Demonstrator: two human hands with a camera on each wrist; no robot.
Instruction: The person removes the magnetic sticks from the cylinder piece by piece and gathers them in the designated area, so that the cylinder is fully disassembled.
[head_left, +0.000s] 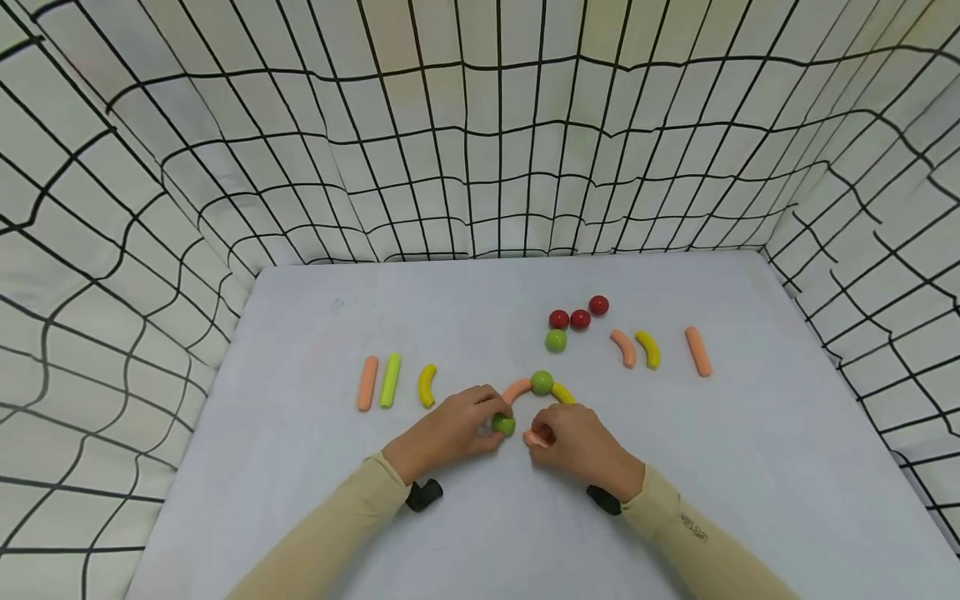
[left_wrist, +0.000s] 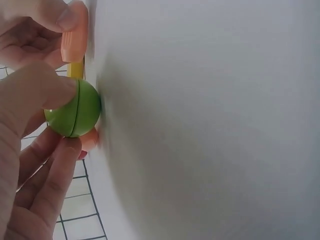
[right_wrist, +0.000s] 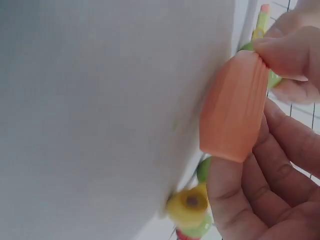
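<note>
My left hand (head_left: 463, 422) pinches a green ball (left_wrist: 75, 111) between thumb and fingers, close over the white surface. A seam runs round the ball. Just to the right, my right hand (head_left: 579, 442) pinches a short orange piece (right_wrist: 235, 105) with ridged sides and a flat end. Between and beyond the hands lies an arc: a curved orange piece (head_left: 517, 389), another green ball (head_left: 542, 382) and a curved yellow piece (head_left: 562, 393), end to end. My left fingertips are right at the curved orange piece's near end.
Left on the table (head_left: 300, 333) lie a straight orange stick (head_left: 367, 383), a light green stick (head_left: 391, 380) and a yellow curve (head_left: 427, 386). Behind are several red balls (head_left: 581, 319) and a green ball (head_left: 556, 340). Farther right lie orange (head_left: 623, 348), yellow (head_left: 648, 350) and straight orange (head_left: 698, 351) pieces. Black netting (head_left: 498, 133) surrounds the table.
</note>
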